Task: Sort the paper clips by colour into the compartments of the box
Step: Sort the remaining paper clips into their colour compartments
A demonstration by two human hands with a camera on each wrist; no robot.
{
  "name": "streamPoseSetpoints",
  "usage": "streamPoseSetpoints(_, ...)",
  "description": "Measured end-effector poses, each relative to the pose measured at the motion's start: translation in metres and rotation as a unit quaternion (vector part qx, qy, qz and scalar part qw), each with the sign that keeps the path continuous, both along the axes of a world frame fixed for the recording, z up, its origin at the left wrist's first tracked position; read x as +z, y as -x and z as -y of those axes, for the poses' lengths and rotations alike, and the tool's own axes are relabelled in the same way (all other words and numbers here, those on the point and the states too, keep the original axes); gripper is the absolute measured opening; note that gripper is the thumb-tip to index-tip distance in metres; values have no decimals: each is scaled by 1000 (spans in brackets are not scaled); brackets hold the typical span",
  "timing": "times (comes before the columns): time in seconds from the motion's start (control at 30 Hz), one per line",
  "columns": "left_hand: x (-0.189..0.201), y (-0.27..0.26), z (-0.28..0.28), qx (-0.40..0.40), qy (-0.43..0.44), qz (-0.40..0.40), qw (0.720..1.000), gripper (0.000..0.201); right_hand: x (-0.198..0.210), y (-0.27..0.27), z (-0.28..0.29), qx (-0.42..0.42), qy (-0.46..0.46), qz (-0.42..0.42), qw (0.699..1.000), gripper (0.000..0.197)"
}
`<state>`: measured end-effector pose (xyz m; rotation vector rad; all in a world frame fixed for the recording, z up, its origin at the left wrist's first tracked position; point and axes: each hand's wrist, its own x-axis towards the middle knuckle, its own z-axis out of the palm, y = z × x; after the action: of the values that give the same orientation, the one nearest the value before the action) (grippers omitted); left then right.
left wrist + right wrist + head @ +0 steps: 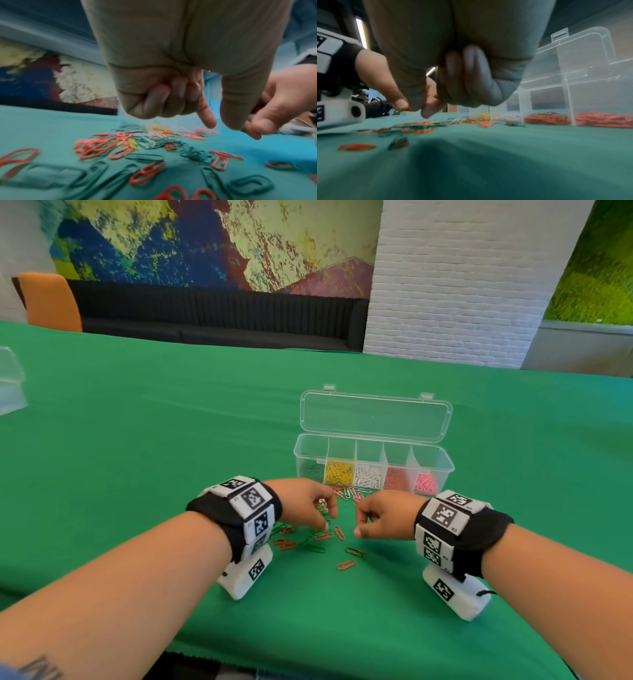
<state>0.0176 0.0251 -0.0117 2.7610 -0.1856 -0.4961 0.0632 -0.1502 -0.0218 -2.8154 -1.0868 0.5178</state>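
Both forearms reached in over the green bench (137, 412); the left hand (305, 503) and right hand (380, 517) hovered curled over loose paper clips (322, 537) just before the open box (373, 460); any grip couldn't be told.

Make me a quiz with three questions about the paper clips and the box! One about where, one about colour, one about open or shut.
1. Where do the loose paper clips lie?
A. on the green cloth before the box
B. on the lid
C. on the orange chair

2. What colour fills the second compartment from the left of the clear plastic box?
A. blue
B. yellow
C. black

3. How is the box's clear lid?
A. shut
B. taken off
C. open, standing up behind

Answers: 1 A, clips scatter on cloth near both hands. 2 B, yellow clips show through. 3 C, lid is upright behind the compartments.
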Motion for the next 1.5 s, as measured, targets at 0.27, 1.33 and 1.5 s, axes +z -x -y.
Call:
streamPoseSetpoints(0.27, -8, -10, 14, -59, -88, 14, 994, 33, -5, 6, -2, 29, 23, -10, 999, 20)
streamPoseSetpoints(1.33, -18, -18, 8, -44, -57, -16, 997, 12, -8, 6, -5, 58, -3, -20, 998, 11)
streamPoseSetpoints(1.5, -17, -17, 7, -29, -31, 15, 999, 18, -7, 8, -5, 47, 9, -20, 999, 17)
